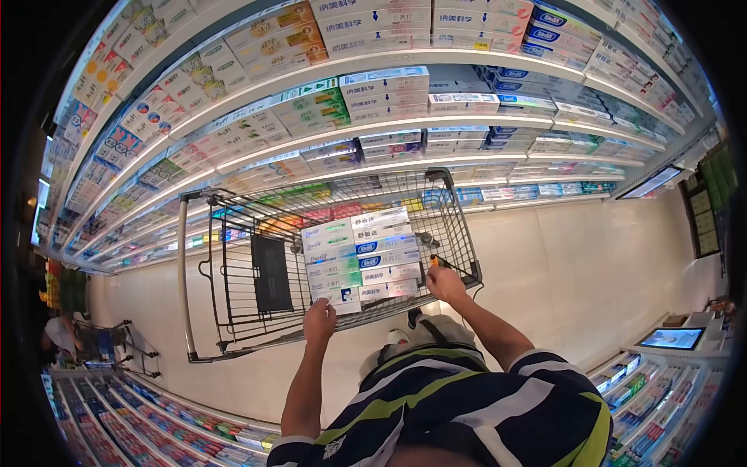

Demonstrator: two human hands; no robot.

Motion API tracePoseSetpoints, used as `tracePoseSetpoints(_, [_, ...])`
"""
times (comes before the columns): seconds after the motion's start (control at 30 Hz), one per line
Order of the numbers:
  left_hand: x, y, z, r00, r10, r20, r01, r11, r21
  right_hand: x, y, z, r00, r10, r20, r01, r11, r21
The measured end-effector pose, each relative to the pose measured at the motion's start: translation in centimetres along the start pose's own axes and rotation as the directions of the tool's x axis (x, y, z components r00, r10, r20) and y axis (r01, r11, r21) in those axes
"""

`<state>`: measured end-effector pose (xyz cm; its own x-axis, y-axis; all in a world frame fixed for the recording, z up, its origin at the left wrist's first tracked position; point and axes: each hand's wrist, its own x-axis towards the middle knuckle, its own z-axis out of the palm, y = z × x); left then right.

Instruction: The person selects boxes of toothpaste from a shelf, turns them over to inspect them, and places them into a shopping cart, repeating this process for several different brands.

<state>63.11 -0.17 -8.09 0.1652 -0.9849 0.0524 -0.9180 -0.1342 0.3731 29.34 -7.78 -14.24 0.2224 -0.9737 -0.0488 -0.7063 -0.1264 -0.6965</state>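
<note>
Left hand [320, 319]: fingers clamped on near-left corner of the stack of white, blue and green toothpaste cartons [362, 258].
Right hand [445, 285]: fingers curled on stack's near-right edge.
Stack: inside grey wire shopping cart [233, 272], toward its right side.
Beyond cart: white shelves of boxed toothpaste [373, 93].

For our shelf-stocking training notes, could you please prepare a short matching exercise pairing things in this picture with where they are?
Things:
1. stack of white and blue toothpaste boxes
2. left hand
3. right hand
4. second metal trolley

Places:
A. far left down the aisle
B. on the cart's right handle end
C. inside the wire shopping cart
D. at the stack's lower edge

Pairs: 1-C, 2-D, 3-B, 4-A
</note>
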Motion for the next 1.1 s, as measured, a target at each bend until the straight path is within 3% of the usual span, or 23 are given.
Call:
tracePoseSetpoints(0.33, [0.2, -0.9, 0.7, 0.996, -0.039, 0.083, 0.029, 0.992, 0.119, 0.6, 1.5, 1.5, 0.996, -0.086, 0.038, 0.086, 0.996, 0.004])
tracePoseSetpoints(0.67, [0.6, -0.8, 0.6, 0.989, -0.090, 0.121, 0.075, 0.990, 0.122, 1.8, 1.7, 0.4, 0.948, -0.058, 0.312, 0.027, 0.994, 0.102])
tracePoseSetpoints(0.7, [0.7, -0.7, 0.6, 0.989, -0.091, 0.117, 0.076, 0.989, 0.125, 1.7, 0.4, -1.7, 0.938, -0.168, 0.303, 0.113, 0.975, 0.189])
tracePoseSetpoints(0.77, [0.5, -0.7, 0.7, 0.989, -0.099, 0.110, 0.087, 0.990, 0.108, 2.6, 0.0, -2.8, 0.897, -0.385, 0.215, 0.304, 0.894, 0.330])
tracePoseSetpoints(0.83, [0.5, -0.4, 0.5, 0.991, -0.081, 0.110, 0.072, 0.993, 0.089, 5.2, -3.1, -8.2, 0.907, -0.403, 0.121, 0.341, 0.873, 0.348])
tracePoseSetpoints(0.93, [0.5, -0.4, 0.7, 0.993, -0.060, 0.097, 0.052, 0.995, 0.082, 11.2, -5.1, -15.2, 0.877, -0.438, -0.196, 0.478, 0.840, 0.259])
tracePoseSetpoints(1.0, [0.4, -0.3, 0.5, 0.995, -0.031, 0.093, 0.025, 0.998, 0.062, 15.7, -5.3, -19.0, 0.857, -0.367, -0.362, 0.465, 0.854, 0.234])
tracePoseSetpoints(1.1, [0.4, -0.4, 0.6, 0.998, -0.023, 0.053, 0.021, 0.999, 0.034, 23.9, -2.3, -21.3, 0.865, -0.218, -0.452, 0.396, 0.850, 0.347])
